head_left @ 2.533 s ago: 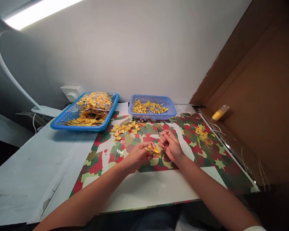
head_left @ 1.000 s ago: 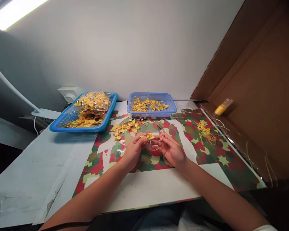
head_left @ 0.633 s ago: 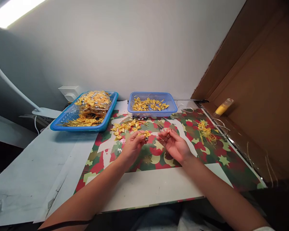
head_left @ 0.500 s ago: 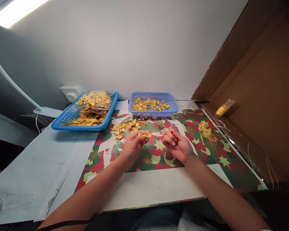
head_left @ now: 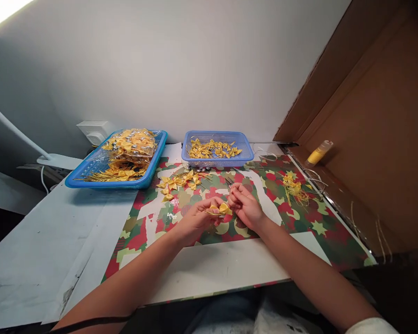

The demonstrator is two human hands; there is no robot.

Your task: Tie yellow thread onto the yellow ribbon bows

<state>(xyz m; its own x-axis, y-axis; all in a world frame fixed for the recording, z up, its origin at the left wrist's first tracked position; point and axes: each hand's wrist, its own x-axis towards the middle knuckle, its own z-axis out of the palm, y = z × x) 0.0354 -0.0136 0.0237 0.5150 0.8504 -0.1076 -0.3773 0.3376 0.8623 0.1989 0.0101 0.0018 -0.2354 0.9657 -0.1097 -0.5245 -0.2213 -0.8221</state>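
Note:
My left hand is closed around a yellow ribbon bow with a thin gold stem, the bow facing right. Close against it, my right hand has its fingers curled in a pinch at the bow's right side. Dark twin tips of what look like small scissors poke out above the right fingers; the rest is hidden in the hand. Any thread between the two hands is too fine to make out. Several loose yellow bows with gold stems lie on the patterned mat just beyond my left hand.
A blue basket holds bagged and loose bows at left. Another blue basket with bows stands at the back, silver beads before it. Yellow threads, a yellow spool and a cardboard wall are at right.
My right hand has come left and down to meet the left hand. The left hand with the bow has shifted slightly right and lower. The view has moved a little.

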